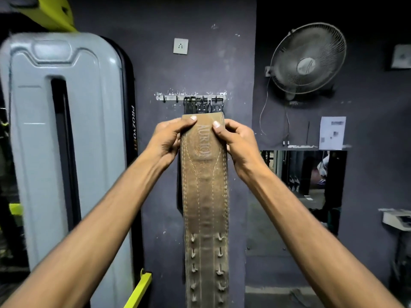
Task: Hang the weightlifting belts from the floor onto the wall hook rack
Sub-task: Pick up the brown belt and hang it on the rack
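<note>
Two hands are raised in front of the wall: the left hand (169, 138) and the right hand (235, 141) each grip the top end of a tan leather belt (205, 196), thumbs pressed on its face. The belt hangs straight down toward six o'clock, its top edge just below the hook rack (191, 98), where dark belts (201, 106) hang. A wall fan (308, 58) sits at two o'clock from the rack, a grey machine cover (62, 130) at nine.

The belt (204, 196) is worn tan-brown leather with pale stitching lines and an embossed logo. Behind it the wall (200, 70) is dark purplish-grey, flecked white around the silver hook rack (171, 98), where black belts (201, 106) hang. The machine cover (64, 134) is pale grey.
</note>
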`<action>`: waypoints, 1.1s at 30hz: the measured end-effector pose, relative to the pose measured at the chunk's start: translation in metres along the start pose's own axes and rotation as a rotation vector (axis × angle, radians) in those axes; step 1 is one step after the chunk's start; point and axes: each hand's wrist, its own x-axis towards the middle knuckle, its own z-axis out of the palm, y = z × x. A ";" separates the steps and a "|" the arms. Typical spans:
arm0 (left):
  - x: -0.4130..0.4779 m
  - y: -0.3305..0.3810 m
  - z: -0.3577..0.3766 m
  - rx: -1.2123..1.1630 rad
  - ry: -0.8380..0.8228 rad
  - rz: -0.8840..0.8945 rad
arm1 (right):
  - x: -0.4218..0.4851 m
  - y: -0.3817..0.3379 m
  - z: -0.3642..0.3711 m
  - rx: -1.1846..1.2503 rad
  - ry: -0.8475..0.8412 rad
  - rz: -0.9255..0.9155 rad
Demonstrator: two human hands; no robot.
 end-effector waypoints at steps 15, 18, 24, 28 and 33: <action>0.017 -0.011 0.009 0.115 -0.063 0.142 | -0.072 0.083 -0.035 -0.328 -0.353 0.143; 0.021 -0.017 -0.001 0.167 -0.086 0.173 | -0.014 0.059 -0.033 0.013 -0.248 0.212; 0.020 -0.047 -0.021 0.280 -0.188 0.202 | 0.070 0.037 -0.019 0.287 -0.057 0.444; 0.034 -0.059 -0.024 0.119 -0.172 -0.169 | 0.071 0.051 -0.015 0.336 -0.043 0.399; 0.064 -0.062 -0.012 -0.153 -0.055 -0.342 | 0.054 0.060 -0.030 0.201 -0.213 0.123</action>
